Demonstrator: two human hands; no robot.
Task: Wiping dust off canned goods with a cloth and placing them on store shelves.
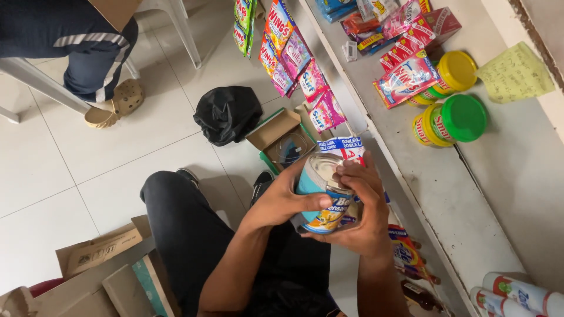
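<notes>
You sit beside a shop shelf [458, 194] with a blue-labelled tin can [322, 194] gripped in both hands, held in front of you at the level of the shelf's front edge. Your left hand [281, 202] wraps the can's side from the left, thumb laid across the label; your right hand [359, 205] clasps it from the right and underneath, fingertips [348, 170] curled over the rim onto the silver lid. Neither hand is free: both are closed on the can.

The step in hand looks like checking or turning the can before it is shelved, judged from the grip alone. The next move would call for a firm hold with one hand while the other lets go, and a bare spot on the shelf, which shows open grey surface just right of the can.

On the shelf farther back stand a green-lidded jar [455, 120] and a yellow-lidded jar [449, 75], with a red snack packet [405, 82] lying beside them. Strips of pink sachets [305, 70] hang along the shelf's front edge. On the tiled floor lie an open cardboard box [281, 140] and, just left of it, a crumpled black bag [228, 113]. Flattened cardboard [100, 252] lies near your left knee. Another person's leg and beige sandal [114, 104] show at the top left, well apart from you.
</notes>
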